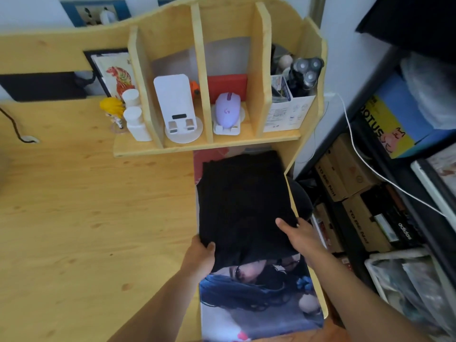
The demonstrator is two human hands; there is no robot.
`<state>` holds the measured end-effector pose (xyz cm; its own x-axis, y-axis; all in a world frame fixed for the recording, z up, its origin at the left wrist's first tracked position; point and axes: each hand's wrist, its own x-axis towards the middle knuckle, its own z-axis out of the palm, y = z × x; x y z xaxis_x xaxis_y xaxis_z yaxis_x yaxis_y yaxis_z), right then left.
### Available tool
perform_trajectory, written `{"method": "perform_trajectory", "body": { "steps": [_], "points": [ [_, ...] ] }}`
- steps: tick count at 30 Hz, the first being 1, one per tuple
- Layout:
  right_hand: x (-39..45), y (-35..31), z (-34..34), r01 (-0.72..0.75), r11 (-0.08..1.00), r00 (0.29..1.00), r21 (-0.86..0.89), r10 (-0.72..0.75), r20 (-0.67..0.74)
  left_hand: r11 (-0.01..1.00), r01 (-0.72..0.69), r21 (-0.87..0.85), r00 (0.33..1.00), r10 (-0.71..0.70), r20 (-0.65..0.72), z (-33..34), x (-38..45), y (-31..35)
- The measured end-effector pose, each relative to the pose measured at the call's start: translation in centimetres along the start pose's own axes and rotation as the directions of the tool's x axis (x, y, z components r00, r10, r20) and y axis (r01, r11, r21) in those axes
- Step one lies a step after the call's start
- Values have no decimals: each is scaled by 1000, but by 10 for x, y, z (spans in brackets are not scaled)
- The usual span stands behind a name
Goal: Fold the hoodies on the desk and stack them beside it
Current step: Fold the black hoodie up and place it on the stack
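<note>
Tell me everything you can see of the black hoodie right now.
The black hoodie is folded into a flat, roughly rectangular bundle of soft dark fabric; no hood, sleeves or print can be made out. It lies lengthwise on a printed mat at the desk's right end, its far edge under the shelf unit. The left hand grips its near left corner and the right hand its near right edge.

Matt black cloth hoodie (244, 206) on smooth, pale knotty-wood desk (98, 218).
</note>
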<state>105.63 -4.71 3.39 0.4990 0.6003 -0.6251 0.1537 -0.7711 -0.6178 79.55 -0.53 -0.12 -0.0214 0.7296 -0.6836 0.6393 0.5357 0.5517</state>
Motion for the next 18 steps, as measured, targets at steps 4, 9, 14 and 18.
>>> {"method": "perform_trajectory", "body": {
  "steps": [4,9,14,18],
  "points": [
    [-5,4,4,23,999,997,39,-20,-74,999,-9,33,1000,9,-4,2,-3,-15],
    [-11,-7,12,-7,941,982,-338,-58,-181,994,-66,86,993,74,-88,-20,-5,-18],
    [-52,-31,71,365,595,809,-716,-583,-71,981,-54,184,995,69,-75,-66,-19,-42],
    [-95,-61,147,521,558,825,-646,-524,212,988,-35,153,998,43,-51,-129,-46,-84]
  ]
}}
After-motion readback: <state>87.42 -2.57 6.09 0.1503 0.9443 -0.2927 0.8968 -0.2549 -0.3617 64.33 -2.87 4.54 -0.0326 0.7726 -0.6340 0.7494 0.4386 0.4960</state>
